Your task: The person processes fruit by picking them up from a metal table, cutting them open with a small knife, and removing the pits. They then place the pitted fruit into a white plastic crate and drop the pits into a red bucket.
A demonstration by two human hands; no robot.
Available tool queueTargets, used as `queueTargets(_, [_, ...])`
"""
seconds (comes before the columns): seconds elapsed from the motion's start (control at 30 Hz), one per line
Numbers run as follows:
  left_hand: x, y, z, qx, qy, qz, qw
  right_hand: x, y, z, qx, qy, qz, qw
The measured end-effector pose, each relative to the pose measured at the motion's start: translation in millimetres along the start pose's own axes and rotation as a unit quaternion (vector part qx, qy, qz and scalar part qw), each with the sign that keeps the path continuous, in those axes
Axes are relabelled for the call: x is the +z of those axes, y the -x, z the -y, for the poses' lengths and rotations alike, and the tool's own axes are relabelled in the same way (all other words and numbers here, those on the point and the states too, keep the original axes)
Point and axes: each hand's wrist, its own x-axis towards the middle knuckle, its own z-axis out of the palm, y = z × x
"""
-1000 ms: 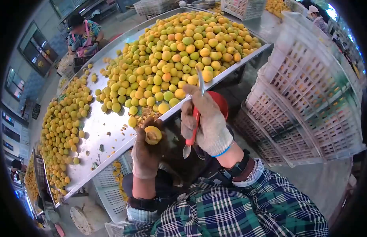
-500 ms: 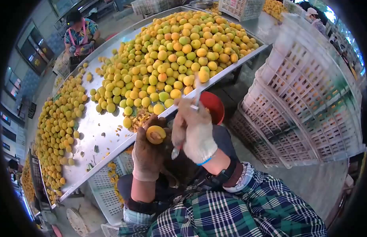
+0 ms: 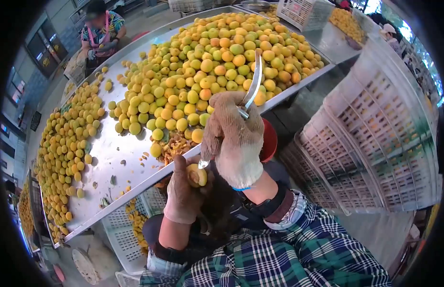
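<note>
My left hand (image 3: 181, 196), in a stained knit glove, is closed around a cut apricot (image 3: 196, 175) whose open face is turned up. My right hand (image 3: 236, 143), gloved too, grips a curved knife (image 3: 255, 83). Its bright curved blade sticks up above the knuckles, and a small metal tip (image 3: 203, 164) shows below the fist, at the upper edge of the apricot. The middle of the tool is hidden by my fingers. Just beyond my hands, orange scraps (image 3: 176, 144) lie at the edge of the metal table (image 3: 100, 179).
A big heap of apricots (image 3: 207, 62) covers the far table, with another pile (image 3: 69, 153) at left. Stacked plastic crates (image 3: 365, 129) stand at right, beside a red bucket (image 3: 269, 141). Below the table edge sits a crate (image 3: 119, 239) of fruit pieces. A person (image 3: 102, 33) sits across.
The knife's lower tip has come down to the apricot as my right hand shifted closer to my left. The apricot has tilted in my left hand. The whole view has shifted slightly.
</note>
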Motion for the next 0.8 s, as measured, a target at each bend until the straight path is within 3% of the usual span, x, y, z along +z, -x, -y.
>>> queueTargets(0.17, [-8.5,-16.1,-17.6,0.003,0.010,-0.054,0.998,12.0,-11.6,-32.0,0.029,0.006,0.015,0.999])
queueTargets(0.27, [-18.1,-28.6,-28.0,-0.022,0.030,-0.042,0.998,17.5,-22.4,-53.1,0.046,0.031,0.016,0.998])
queueTargets(0.33, [-25.7,-42.1,-27.7,0.063,-0.052,-0.043,0.996,21.7,-31.2,-66.4,0.041,0.086,0.014,0.995])
queueTargets(0.37, [-27.6,-39.4,-33.5,0.049,-0.004,-0.039,0.998,20.9,-36.2,-72.3,0.045,0.084,0.021,0.995])
queueTargets(0.4, [-31.2,-43.3,-35.5,0.106,-0.089,-0.035,0.990,19.6,-40.4,-79.0,0.044,0.093,0.031,0.994])
queueTargets(0.43, [-34.7,-47.3,-37.5,0.164,-0.173,-0.041,0.970,17.6,-44.0,-85.6,0.043,0.102,0.039,0.993])
queueTargets(0.47, [-42.5,-53.3,-35.2,0.279,-0.381,-0.043,0.880,14.4,-47.4,-92.4,0.042,0.112,0.046,0.992])
queueTargets(0.53, [-45.5,-61.7,-35.2,0.313,-0.539,-0.052,0.781,5.5,-54.3,-105.3,0.022,0.139,0.062,0.988])
queueTargets(0.57, [-40.3,-62.2,-42.3,0.247,-0.512,-0.060,0.821,2.0,-56.3,-111.1,0.026,0.142,0.059,0.988])
queueTargets(0.7, [-43.8,-77.6,-38.4,0.288,-0.535,-0.060,0.792,2.3,-67.1,-113.0,0.070,0.106,0.027,0.992])
queueTargets(0.8, [-34.1,-80.9,-39.0,0.162,-0.337,-0.091,0.923,-0.9,-74.5,-114.6,0.086,0.086,-0.015,0.992])
